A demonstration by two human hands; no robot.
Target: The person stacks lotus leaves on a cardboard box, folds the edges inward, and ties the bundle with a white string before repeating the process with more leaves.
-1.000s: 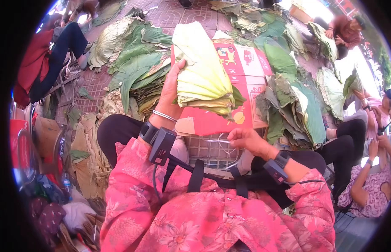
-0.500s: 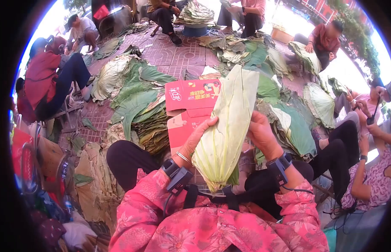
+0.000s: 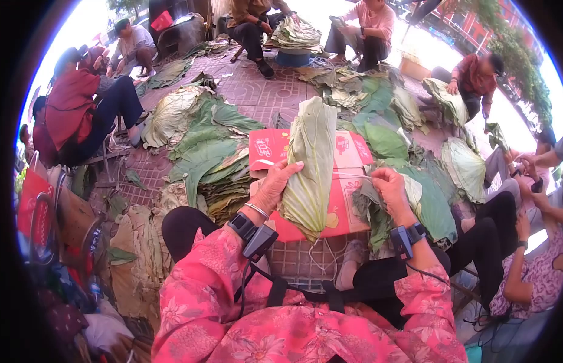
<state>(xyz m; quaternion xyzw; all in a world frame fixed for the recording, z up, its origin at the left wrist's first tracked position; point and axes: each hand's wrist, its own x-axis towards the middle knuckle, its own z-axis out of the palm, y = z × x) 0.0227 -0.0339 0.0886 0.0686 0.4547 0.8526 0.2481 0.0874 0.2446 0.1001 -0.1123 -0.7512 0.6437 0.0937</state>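
My left hand is closed around a long folded lotus leaf, pale green with ribs running to its narrow lower end. The leaf stands upright in front of my lap, its wider end at the top. To its right, my right hand pinches a thin white string, which stretches across from the leaf. Whether the string runs all the way round behind the leaf is hidden. Under both hands lies a flattened red cardboard box. Another pale cord dangles below the leaf's lower end.
Piles of lotus leaves lie left and right of the cardboard on paving. Dry brown leaves lie at lower left beside a metal-framed chair. Several people sit around, one at far left; others work with leaves.
My right hand has left the leaf's edge and moved right, now drawing a white string. The leaf looks narrower and has shifted left. More of the red cardboard shows.
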